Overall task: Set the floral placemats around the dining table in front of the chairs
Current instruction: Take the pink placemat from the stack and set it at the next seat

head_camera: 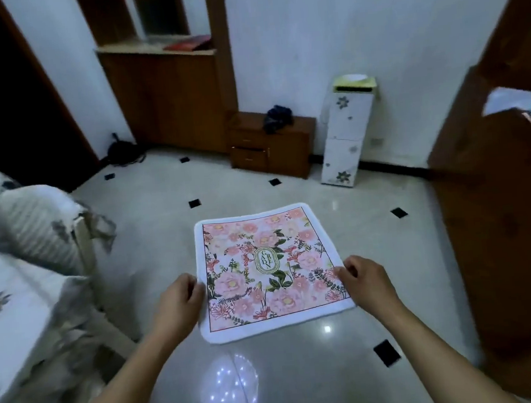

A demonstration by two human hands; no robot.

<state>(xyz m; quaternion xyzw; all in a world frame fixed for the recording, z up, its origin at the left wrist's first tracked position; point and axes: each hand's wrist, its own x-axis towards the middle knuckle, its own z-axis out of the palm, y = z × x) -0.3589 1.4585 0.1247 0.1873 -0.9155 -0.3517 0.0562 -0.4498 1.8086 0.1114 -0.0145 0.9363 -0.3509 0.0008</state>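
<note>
Two bare forearms reach forward from the bottom of the view, and between them a square pink floral placemat with a white fabric border and a green oval "GARDEN" badge (268,270) is held out flat in the air above the floor. The left hand (178,300) pinches the mat's left edge, fingers curled closed over the border with the thumb on top; the right hand (365,277) grips the right edge the same way, fingers clenched on the cloth. The mat's near edge sags slightly toward the person, its far corners level.

Below the hands lies a glossy pale marble floor with small black diamond insets (303,358), showing a bright speckled reflection near the bottom edge. At the left, close by, sits a table draped in a white cloth with grey flower prints (13,307), and just beyond it a chair in a matching white ribbed cover (34,218). A dark brown wooden cabinet side (499,213) fills the right edge.

Farther off, against the white wall, stand a low brown wooden drawer unit (272,146) with a dark bundle on top, and just beside it a tall white water dispenser with flower decals and a yellow-green top (346,130). A brown wooden wall cabinet with an open hatch (164,91) rises behind on the left
</note>
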